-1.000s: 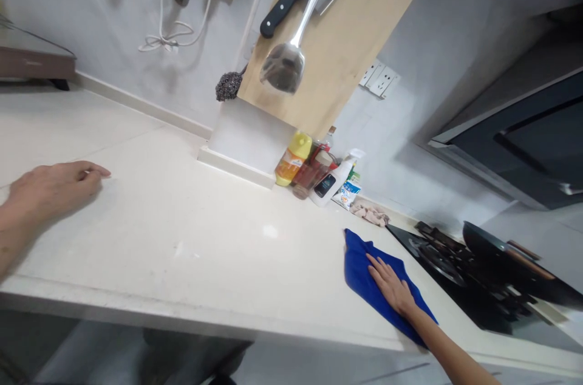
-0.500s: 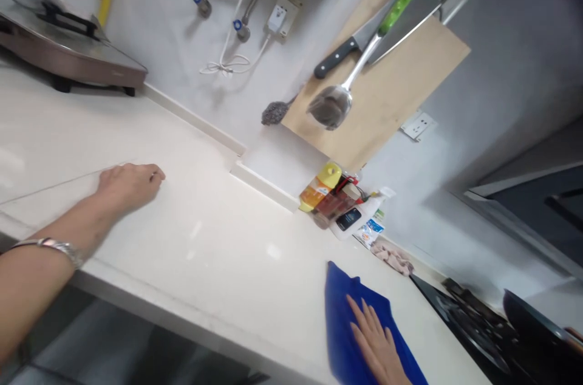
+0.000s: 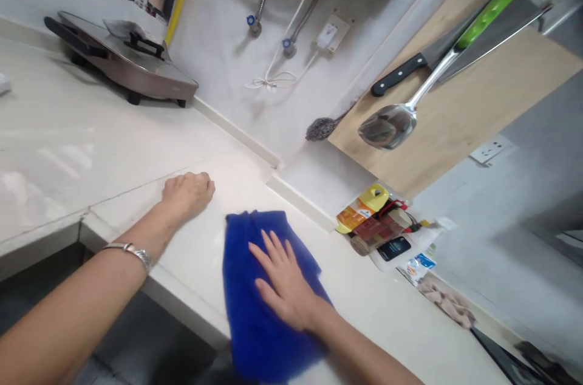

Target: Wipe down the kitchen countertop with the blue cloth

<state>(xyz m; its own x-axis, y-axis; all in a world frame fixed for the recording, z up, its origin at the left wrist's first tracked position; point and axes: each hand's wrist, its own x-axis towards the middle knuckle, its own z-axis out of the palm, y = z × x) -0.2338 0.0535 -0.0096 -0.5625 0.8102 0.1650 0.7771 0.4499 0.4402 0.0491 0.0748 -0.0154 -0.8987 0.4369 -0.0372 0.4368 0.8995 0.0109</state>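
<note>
A blue cloth lies spread on the white countertop, its lower part reaching past the front edge. My right hand presses flat on top of it, fingers stretched out and apart. To the left of the cloth, my left hand rests on the counter with its fingers curled into a loose fist. No object shows in that fist. A silver bracelet circles my left wrist. The counter's seam runs just left of this hand.
An electric pan stands at the back left. Along the wall are a yellow-capped bottle, a white bottle and a crumpled pinkish cloth. A spatula and knives hang before a wooden board. A black stove edge shows lower right.
My right hand has slid the blue cloth leftward along the counter, closer to my left hand. The left hand stays in a fist on the counter. The view has shifted left.
</note>
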